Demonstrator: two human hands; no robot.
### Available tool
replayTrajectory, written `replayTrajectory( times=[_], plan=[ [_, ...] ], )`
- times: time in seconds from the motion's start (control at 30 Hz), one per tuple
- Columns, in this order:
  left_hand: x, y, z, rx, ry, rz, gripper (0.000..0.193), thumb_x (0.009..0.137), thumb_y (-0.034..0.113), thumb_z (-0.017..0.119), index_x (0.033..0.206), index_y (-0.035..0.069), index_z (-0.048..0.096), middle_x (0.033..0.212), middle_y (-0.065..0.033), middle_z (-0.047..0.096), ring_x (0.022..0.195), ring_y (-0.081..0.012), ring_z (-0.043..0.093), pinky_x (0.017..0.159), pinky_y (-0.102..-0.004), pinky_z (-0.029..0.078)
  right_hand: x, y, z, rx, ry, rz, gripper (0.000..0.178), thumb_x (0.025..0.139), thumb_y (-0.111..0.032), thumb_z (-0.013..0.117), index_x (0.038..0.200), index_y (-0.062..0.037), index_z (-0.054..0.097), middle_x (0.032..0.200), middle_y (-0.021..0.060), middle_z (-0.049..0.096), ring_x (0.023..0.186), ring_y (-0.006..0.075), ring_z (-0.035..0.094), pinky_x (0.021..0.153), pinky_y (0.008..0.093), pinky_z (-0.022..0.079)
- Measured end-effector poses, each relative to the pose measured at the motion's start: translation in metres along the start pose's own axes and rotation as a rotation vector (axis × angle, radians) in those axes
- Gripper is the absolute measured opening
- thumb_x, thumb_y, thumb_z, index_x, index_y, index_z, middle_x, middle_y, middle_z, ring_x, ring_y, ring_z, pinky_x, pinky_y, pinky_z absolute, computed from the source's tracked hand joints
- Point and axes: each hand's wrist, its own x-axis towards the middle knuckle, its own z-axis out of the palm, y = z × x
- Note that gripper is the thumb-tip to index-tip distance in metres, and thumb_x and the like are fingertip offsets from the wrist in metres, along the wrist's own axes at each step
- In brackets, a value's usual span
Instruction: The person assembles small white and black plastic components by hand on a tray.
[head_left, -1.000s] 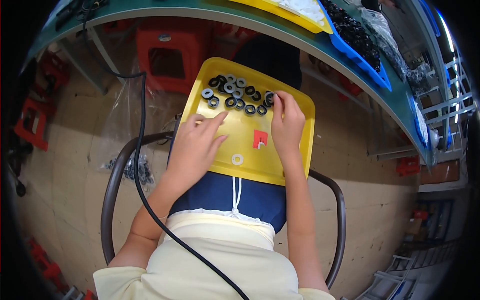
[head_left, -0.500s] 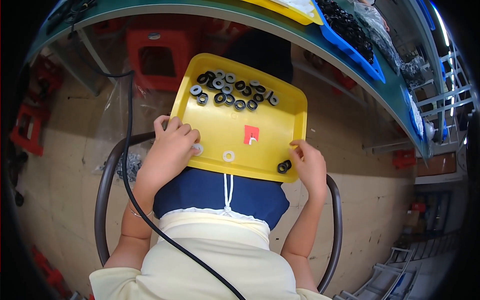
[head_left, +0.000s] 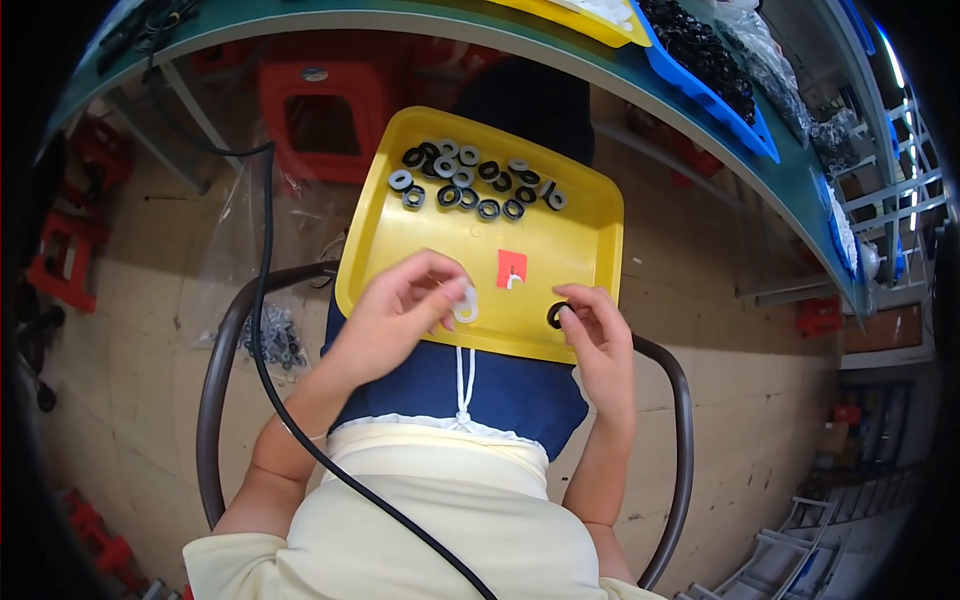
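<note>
A yellow tray (head_left: 365,270) rests on my lap. Over its near part my left hand (head_left: 408,308) pinches a white ring between thumb and fingertips, partly blurred. Right beside those fingertips is another white ring (head_left: 467,314), seemingly lying on the tray floor. At the tray's near right corner my right hand (head_left: 600,340) grips a black ring (head_left: 557,316) between thumb and forefinger; whether a second one is behind it I cannot tell. Several black, white and clear-looking rings (head_left: 488,209) lie grouped along the tray's far side.
A red label (head_left: 511,267) with a small white piece on it is on the tray floor. A black cable (head_left: 262,330) hangs down across my left side. Beyond the tray stands a green-topped bench (head_left: 420,18) with a blue bin (head_left: 735,120). A red stool (head_left: 325,120) is under it.
My left hand has moved right from the tray's left edge, bringing a white ring toward the other one. My right hand has moved slightly left and taken hold of a black ring.
</note>
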Motion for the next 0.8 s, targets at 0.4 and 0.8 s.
replayTrajectory(
  times=[0.4,0.8],
  plan=[
    [-0.024,0.012,0.026,-0.558,-0.297,-0.135,0.031,0.091,0.008,0.059,0.12,-0.003,0.055,0.106,-0.0112,0.063,0.092,-0.0146,0.062,0.084,-0.0264,0.05,-0.022,-0.013,0.031,0.761,-0.096,-0.193,0.01,0.089,0.0,0.056,0.099,-0.0009,0.06,0.103,0.0105,0.049,0.084,0.0149,0.054,0.063,0.0233,0.05],
    [-0.029,0.013,0.032,-0.535,-0.179,-0.038,0.036,0.089,0.006,0.062,0.124,-0.001,0.053,0.11,-0.0063,0.058,0.1,-0.0118,0.056,0.092,-0.0265,0.046,-0.034,-0.046,0.05,-0.133,0.229,-0.49,0.032,0.079,0.005,0.065,0.11,0.0018,0.059,0.107,0.0173,0.057,0.091,0.0257,0.06,0.077,0.0314,0.051]
  ],
)
